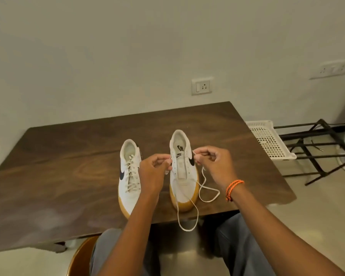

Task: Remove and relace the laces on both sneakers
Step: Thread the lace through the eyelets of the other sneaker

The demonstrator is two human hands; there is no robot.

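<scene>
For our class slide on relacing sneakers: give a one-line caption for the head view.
Both hands, left hand and right hand, pinch the loose lace at the right sneaker.

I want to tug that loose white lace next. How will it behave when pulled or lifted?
The lace is likely floppy: it droops in slack loops over the table edge. Probably light; both hands pinch its ends. A hard tug might shift the right sneaker.

We sit at a dark wooden table (68,156) against a pale wall (108,46). A socket (202,86) is mounted above; a white basket (267,139) and black rack (317,148) stand alongside.
</scene>
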